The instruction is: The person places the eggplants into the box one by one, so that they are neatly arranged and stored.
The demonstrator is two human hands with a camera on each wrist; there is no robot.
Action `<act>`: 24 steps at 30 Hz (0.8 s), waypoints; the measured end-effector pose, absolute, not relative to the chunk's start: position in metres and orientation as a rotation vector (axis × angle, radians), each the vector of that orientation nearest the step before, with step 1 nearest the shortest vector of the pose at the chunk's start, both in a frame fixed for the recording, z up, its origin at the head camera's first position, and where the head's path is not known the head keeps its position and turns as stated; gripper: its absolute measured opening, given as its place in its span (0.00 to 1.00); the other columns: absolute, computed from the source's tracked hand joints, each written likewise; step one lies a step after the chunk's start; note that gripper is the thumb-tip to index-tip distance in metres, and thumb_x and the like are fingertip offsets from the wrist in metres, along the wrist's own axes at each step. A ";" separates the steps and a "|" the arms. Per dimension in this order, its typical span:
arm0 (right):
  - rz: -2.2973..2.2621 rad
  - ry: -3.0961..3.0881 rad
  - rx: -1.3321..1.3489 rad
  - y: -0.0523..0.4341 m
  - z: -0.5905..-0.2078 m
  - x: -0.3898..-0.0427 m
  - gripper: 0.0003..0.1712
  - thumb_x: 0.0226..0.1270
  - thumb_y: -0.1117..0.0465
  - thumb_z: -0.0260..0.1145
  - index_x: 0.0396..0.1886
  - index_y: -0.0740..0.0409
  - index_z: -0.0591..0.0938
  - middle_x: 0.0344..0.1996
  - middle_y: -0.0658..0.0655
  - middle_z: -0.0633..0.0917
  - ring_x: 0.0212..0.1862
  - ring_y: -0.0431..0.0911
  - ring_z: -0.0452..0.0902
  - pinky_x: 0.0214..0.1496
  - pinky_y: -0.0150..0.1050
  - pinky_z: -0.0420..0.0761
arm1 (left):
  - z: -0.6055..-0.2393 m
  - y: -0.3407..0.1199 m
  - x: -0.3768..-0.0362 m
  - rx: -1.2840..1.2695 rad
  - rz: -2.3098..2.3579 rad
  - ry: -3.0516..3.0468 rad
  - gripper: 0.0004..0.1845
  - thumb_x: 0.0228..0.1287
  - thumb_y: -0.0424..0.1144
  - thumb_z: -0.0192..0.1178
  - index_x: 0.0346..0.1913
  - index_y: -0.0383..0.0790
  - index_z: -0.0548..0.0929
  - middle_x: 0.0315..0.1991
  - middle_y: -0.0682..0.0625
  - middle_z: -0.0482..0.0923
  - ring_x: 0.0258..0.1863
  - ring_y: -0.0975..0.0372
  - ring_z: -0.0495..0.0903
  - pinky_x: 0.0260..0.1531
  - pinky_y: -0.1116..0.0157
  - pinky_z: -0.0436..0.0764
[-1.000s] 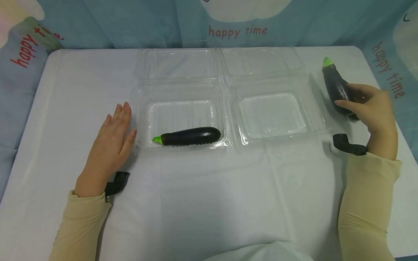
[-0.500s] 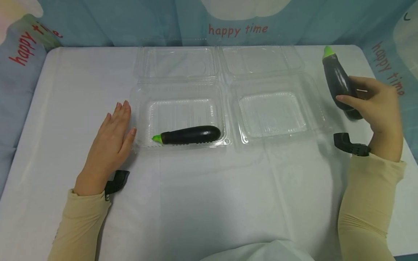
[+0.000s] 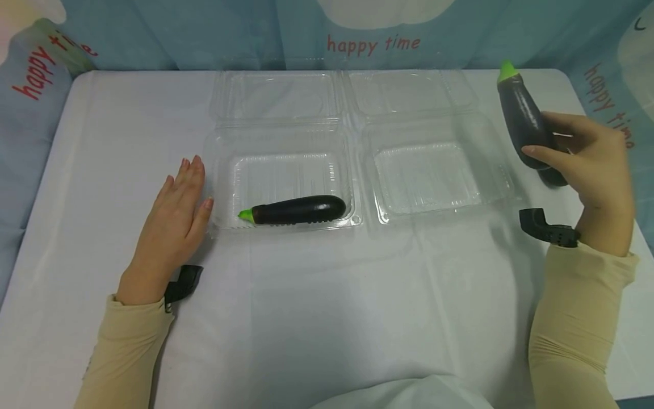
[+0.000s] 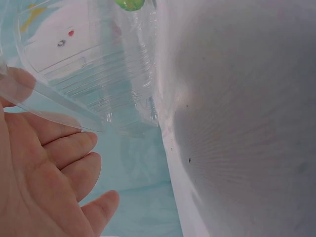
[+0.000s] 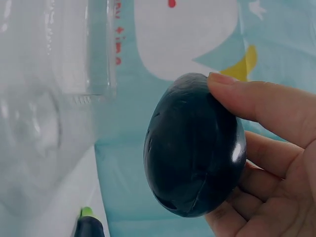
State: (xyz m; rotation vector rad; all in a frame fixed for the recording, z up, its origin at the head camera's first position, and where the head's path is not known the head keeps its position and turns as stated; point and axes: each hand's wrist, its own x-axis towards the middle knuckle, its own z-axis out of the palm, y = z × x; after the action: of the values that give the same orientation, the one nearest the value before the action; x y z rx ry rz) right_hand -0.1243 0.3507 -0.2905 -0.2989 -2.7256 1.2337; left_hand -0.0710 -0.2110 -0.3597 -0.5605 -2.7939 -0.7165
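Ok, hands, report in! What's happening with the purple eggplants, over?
Right hand grips dark purple eggplant, lifted. Left hand flat beside clear plastic tray holding second eggplant. Right clear tray unblocked.

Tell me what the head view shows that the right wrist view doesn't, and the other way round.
Only the head view shows the left hand flat on the white table beside the left clear tray, the empty right tray, and the held eggplant's green stem tip. Only the right wrist view shows the held eggplant's rounded bottom end close up. Both show the right hand gripping the held eggplant, and the other eggplant with its green tip.
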 end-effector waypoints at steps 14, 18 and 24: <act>1.243 -2.722 -0.186 0.338 -0.292 -0.124 0.32 0.53 0.69 0.73 0.61 0.54 0.78 0.49 0.44 0.79 0.46 0.29 0.76 0.48 0.20 0.72 | -0.359 -0.211 -0.071 -0.548 -0.725 -2.815 0.30 0.75 0.42 0.45 0.71 0.26 0.56 0.71 0.35 0.54 0.72 0.51 0.51 0.70 0.50 0.47; 1.249 -2.717 -0.138 0.336 -0.292 -0.124 0.32 0.53 0.70 0.72 0.61 0.55 0.78 0.49 0.44 0.80 0.48 0.31 0.76 0.51 0.21 0.72 | -0.358 -0.211 -0.071 -0.542 -0.726 -2.825 0.30 0.74 0.41 0.46 0.71 0.26 0.56 0.71 0.35 0.54 0.72 0.50 0.51 0.70 0.50 0.47; 1.287 -2.684 -0.041 0.331 -0.290 -0.124 0.31 0.52 0.72 0.72 0.59 0.58 0.79 0.46 0.43 0.80 0.45 0.31 0.76 0.48 0.20 0.72 | -0.359 -0.211 -0.071 -0.527 -0.719 -2.836 0.30 0.73 0.40 0.47 0.71 0.26 0.56 0.71 0.35 0.54 0.72 0.50 0.51 0.70 0.50 0.46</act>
State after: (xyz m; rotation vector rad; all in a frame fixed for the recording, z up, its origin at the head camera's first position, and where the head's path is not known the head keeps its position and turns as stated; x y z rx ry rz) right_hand -0.1238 0.3310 -0.2899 -0.0406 -2.6845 1.2872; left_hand -0.0715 -0.2114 -0.3591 -0.5273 -2.8361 -0.7194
